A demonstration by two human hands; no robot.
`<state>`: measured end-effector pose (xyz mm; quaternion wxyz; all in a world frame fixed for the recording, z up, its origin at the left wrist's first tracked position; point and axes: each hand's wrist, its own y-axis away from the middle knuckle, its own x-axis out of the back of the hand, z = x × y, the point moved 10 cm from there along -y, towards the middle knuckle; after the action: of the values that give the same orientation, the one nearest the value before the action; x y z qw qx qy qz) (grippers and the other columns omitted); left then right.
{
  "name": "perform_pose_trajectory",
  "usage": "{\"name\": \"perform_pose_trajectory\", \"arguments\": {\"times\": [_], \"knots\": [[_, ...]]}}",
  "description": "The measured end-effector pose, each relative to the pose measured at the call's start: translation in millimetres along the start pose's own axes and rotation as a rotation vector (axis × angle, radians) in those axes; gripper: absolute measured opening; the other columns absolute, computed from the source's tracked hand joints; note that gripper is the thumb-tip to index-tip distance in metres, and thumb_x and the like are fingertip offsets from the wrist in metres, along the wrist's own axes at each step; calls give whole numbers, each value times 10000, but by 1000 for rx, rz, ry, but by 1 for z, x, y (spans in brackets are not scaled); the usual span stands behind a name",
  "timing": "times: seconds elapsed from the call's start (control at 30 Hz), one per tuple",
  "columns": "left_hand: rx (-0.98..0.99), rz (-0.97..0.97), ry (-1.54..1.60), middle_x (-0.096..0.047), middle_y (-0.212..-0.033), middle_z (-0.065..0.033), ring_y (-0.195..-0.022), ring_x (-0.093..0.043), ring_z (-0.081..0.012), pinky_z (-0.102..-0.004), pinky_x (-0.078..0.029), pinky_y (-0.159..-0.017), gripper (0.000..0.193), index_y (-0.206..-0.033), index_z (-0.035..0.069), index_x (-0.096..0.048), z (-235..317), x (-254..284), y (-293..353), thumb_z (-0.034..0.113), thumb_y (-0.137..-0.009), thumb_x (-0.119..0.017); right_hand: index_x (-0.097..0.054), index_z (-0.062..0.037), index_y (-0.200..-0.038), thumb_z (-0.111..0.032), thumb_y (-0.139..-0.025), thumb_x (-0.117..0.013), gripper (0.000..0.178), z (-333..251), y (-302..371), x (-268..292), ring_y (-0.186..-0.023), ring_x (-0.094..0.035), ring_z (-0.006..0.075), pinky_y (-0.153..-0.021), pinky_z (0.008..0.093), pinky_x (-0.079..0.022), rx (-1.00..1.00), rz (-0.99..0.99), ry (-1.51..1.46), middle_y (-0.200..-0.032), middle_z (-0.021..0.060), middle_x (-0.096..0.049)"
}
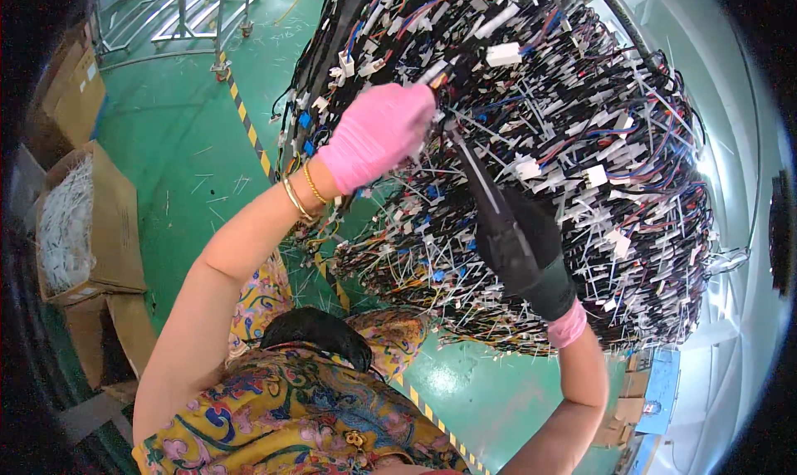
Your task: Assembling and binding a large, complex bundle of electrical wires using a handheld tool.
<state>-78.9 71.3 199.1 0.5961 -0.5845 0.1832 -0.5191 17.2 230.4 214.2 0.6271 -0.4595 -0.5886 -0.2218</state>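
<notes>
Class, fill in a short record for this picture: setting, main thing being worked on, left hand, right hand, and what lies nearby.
Setting: green floor with a yellow-black striped line
Main thing: big hanging mass of wire harnesses with white connectors and ties
Left hand: pink glove, fingers closed among the wires
Right hand: black glove, gripping a slim tool pointed into the wires
Nearby: cardboard box of white ties
</notes>
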Motion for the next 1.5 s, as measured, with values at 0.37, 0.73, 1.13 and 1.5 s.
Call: {"name": "perform_pose_trajectory", "arguments": {"times": [0.37,0.73,1.13,1.5], "knots": [[243,-172,483,-493,-780,-132,-759,-519,-332,-397,-431,-674,217,-814,30,-529,29,-18,62,223,-908,-563,-528,-26,-1175,-251,-644,-673,595,-51,25,-48,-890,-548,374,-769,480,-424,-49,182,397,-1003,161,-575],[328,-717,492,-529,-741,-171,-766,-577,-362,-419,-466,-685,320,-861,41,-561,61,-79,151,341,-952,-498,-554,-26,-1093,-271,-684,-644,485,-38,102,-125,-922,-538,371,-763,489,-398,-219,224,171,-984,164,-558],[29,-1652,179,-635,-912,-186,-861,-635,-340,-437,-522,-762,370,-970,41,-618,63,-131,273,364,-946,-440,-590,-21,-1086,-265,-731,-759,463,28,217,-175,-939,-600,350,-823,447,-474,-662,284,16,-975,156,-615],[661,-605,475,-648,-1042,-97,-993,-566,-151,-304,-457,-893,363,-1179,-53,-583,-109,-122,110,179,-905,-537,-587,-6,-1114,-168,-691,-722,472,10,228,-207,-892,-611,372,-773,433,-486,-693,273,-206,-966,183,-631]]}}
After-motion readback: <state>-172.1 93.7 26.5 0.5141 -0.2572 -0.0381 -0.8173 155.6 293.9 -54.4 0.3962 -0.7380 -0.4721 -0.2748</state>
